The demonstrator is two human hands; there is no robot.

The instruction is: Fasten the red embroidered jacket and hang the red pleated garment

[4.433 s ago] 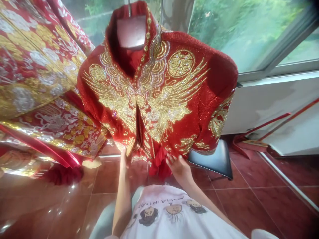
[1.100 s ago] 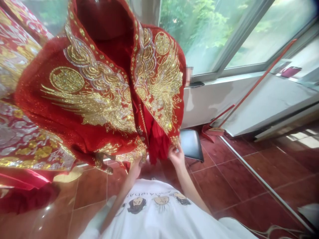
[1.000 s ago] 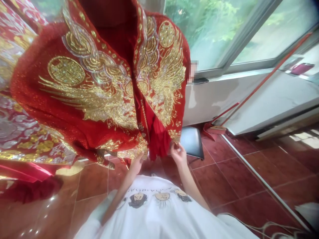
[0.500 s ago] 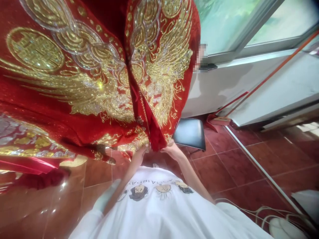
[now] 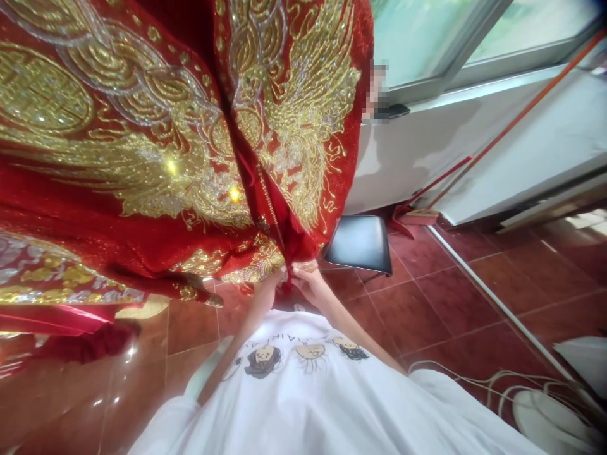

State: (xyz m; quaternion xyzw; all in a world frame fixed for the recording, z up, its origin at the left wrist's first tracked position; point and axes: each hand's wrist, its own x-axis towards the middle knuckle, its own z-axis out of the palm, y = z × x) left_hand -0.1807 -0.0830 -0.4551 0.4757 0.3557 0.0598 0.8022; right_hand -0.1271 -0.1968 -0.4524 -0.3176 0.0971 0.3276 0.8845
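Red cloth thick with gold and silver embroidery fills the upper left of the head view: a hanging jacket [image 5: 156, 145], its two front panels meeting along a central opening that runs down to the lower hem. No container of any kind shows here.

Both hands meet at that hem, right at the foot of the opening. The left hand [image 5: 269, 285] is closed on the embroidered bottom edge of the left panel, fingers curled under the cloth. The right hand [image 5: 308, 281] pinches the plain red edge beside it, thumb and fingertips pressed together on the fabric. The two hands touch or nearly touch; which, I cannot tell.

A second embroidered garment [image 5: 52, 284] hangs to the left of the jacket, its silver and gold border showing beneath the jacket's sleeve. Behind the jacket, a black stool [image 5: 360, 243] stands on the red tiled floor [image 5: 450, 303]. A red-handled broom [image 5: 474, 158] leans against the white wall under the window [image 5: 427, 38]. White cable [image 5: 474, 373] lies looped on the tiles at lower right.
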